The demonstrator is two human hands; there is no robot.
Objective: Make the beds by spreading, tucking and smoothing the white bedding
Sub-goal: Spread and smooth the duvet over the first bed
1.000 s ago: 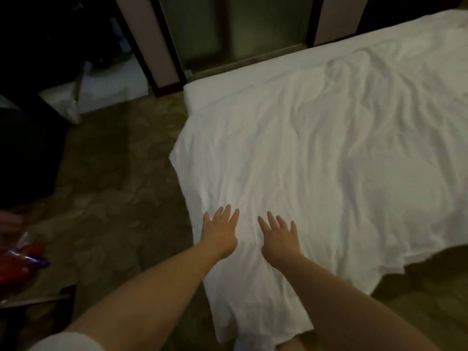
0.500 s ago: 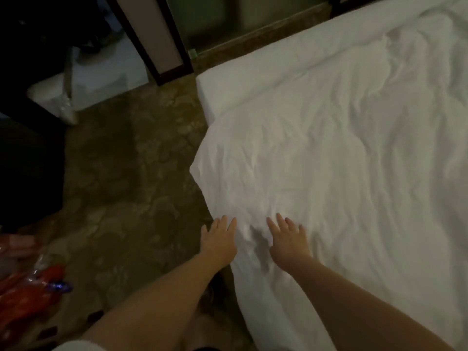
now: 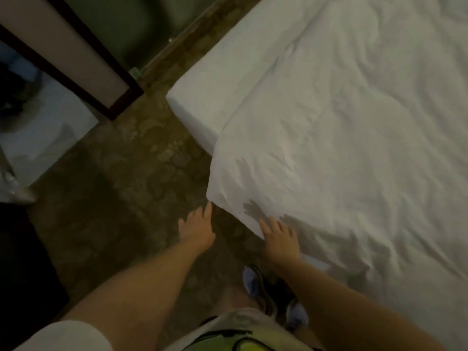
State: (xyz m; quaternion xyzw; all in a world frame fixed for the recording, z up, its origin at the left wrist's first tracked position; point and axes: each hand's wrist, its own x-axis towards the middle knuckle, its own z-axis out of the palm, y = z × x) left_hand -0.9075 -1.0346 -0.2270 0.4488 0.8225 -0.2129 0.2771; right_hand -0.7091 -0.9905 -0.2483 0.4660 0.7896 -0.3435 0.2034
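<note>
Head view looks down along both bare forearms to the near corner of a bed. A white sheet (image 3: 342, 148) covers most of it, rumpled with soft creases, and lies ahead and to the right of the hands. At the far left the mattress (image 3: 200, 97) shows bare where the sheet stops short of it. The sheet's corner (image 3: 215, 192) hangs over the bed's side, and from it the free edge runs down and right, back toward the person. The left hand (image 3: 196, 226) is spread flat with straight fingers and holds nothing. It hovers over the patterned floor (image 3: 121, 173), off the cloth, with its longest fingertip just beside the corner. The right hand (image 3: 279, 240) is also open, fingers fanned, and sits at the free edge. Finger shadows fall on the cloth just ahead of it, so I cannot tell whether the palm presses the sheet or floats just above it. The right hand is thus the nearer one to the bedding, while the left has only the corner within reach. The bed's long axis runs away up and to the right, so any smoothing stroke would likely go that way, or the corner would be drawn left and down to cover the bare mattress. Blue shoes (image 3: 250, 282) stand close to the bed's side below the right wrist.
</note>
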